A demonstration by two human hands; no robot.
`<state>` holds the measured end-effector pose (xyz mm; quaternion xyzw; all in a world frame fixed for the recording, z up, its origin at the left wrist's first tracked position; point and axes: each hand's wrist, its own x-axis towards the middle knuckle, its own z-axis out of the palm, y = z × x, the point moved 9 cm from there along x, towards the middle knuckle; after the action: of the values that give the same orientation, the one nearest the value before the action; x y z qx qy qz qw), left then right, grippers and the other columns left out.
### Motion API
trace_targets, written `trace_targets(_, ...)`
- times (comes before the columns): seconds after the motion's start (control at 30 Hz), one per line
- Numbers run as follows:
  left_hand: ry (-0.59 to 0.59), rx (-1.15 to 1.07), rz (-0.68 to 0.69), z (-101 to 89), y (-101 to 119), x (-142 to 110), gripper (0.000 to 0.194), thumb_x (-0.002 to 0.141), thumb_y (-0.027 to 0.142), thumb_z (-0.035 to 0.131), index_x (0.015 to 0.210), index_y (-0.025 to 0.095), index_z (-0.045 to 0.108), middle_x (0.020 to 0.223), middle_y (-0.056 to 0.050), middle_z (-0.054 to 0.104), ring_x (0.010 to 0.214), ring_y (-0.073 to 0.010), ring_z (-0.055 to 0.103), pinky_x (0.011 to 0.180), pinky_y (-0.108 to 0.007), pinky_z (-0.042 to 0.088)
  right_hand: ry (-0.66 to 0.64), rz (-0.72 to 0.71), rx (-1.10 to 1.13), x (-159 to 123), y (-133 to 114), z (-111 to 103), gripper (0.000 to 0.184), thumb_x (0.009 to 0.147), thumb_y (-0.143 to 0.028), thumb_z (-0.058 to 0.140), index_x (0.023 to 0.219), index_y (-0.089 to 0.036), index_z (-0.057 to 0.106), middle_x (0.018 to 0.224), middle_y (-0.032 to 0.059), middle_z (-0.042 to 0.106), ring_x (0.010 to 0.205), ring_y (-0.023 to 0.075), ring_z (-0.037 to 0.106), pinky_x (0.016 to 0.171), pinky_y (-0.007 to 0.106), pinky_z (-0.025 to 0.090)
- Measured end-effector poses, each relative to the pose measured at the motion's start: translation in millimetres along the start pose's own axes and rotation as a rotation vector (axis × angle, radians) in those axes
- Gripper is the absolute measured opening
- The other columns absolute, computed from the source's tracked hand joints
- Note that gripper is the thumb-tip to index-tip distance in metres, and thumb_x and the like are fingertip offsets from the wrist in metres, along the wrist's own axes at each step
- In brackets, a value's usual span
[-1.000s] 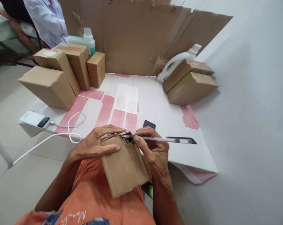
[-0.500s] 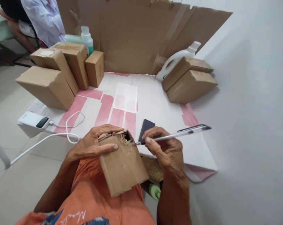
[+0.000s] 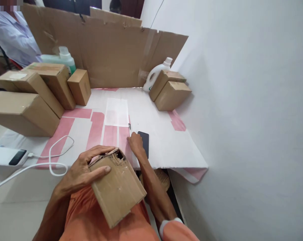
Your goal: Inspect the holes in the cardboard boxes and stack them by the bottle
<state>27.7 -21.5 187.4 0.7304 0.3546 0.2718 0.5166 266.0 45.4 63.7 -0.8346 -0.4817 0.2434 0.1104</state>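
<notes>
A small cardboard box [image 3: 118, 192] with a torn hole at its top corner rests on my lap. My left hand [image 3: 82, 169] grips its upper left edge, thumb on the face. My right hand [image 3: 135, 143] reaches forward onto the white and pink sheet [image 3: 156, 134], fingers closed round a pen [image 3: 129, 127] whose tip pokes out beyond them. The hand lies beside a dark phone [image 3: 144, 143] lying flat on the sheet.
Several cardboard boxes [image 3: 30, 100] stand at the left, two more [image 3: 170, 92] at the back right by a white jug [image 3: 155, 75]. A green bottle [image 3: 63, 58] and a cardboard screen [image 3: 111, 53] stand behind. A power bank [image 3: 9, 156] with white cable [image 3: 53, 160] lies left. A person in white [image 3: 10, 33] sits far left.
My right hand has left the box's torn corner and moved forward onto the sheet with the pen. The view has tilted up and shifted right.
</notes>
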Motion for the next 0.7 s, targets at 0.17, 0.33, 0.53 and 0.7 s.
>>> trace_targets(0.17, 0.028, 0.0, -0.004, -1.7, -1.1, -0.3, 0.045, 0.091, 0.044, 0.075, 0.133, 0.028, 0.074, 0.137, -0.009, 0.073, 0.123, -0.0313, 0.07, 0.112, -0.043, 0.055, 0.096, 0.118, -0.035, -30.2, 40.9, -20.7, 0.048, 0.101, -0.041, 0.065, 0.132, -0.005, 0.061, 0.135, 0.03, 0.066, 0.127, 0.0382, 0.066, 0.099, 0.039, 0.051)
trace_targets(0.33, 0.032, -0.011, 0.003, -2.4, -1.8, -0.7, 0.044, 0.092, 0.046, 0.072, 0.132, 0.028, 0.074, 0.138, -0.008, 0.073, 0.124, -0.0309, 0.07, 0.111, -0.042, 0.056, 0.13, 0.239, 0.031, -51.6, 91.4, -20.9, 0.07, 0.082, -0.048, 0.084, 0.13, -0.004, 0.06, 0.137, 0.0339, 0.062, 0.132, 0.0438, 0.062, 0.103, 0.045, 0.052)
trace_targets(0.53, 0.029, -0.025, 0.009, 0.3, -3.3, -1.4, 0.045, 0.093, 0.044, 0.072, 0.135, 0.027, 0.072, 0.139, -0.009, 0.072, 0.126, -0.0299, 0.069, 0.113, -0.041, 0.054, 0.103, 0.21, 0.366, -38.9, 100.4, 0.3, 0.043, 0.081, -0.047, 0.08, 0.103, -0.012, 0.068, 0.109, 0.0227, 0.077, 0.107, 0.0358, 0.074, 0.08, 0.038, 0.059)
trace_targets(0.7, 0.039, -0.056, 0.014, 1.7, -0.2, -1.7, 0.044, 0.092, 0.041, 0.072, 0.133, 0.024, 0.074, 0.136, -0.01, 0.073, 0.123, -0.0298, 0.07, 0.11, -0.041, 0.055, 0.001, 0.06, 0.756, -63.8, 88.8, 6.2, 0.046, 0.089, -0.061, 0.064, 0.099, -0.016, 0.067, 0.095, 0.0123, 0.078, 0.079, 0.025, 0.076, 0.057, 0.032, 0.06)
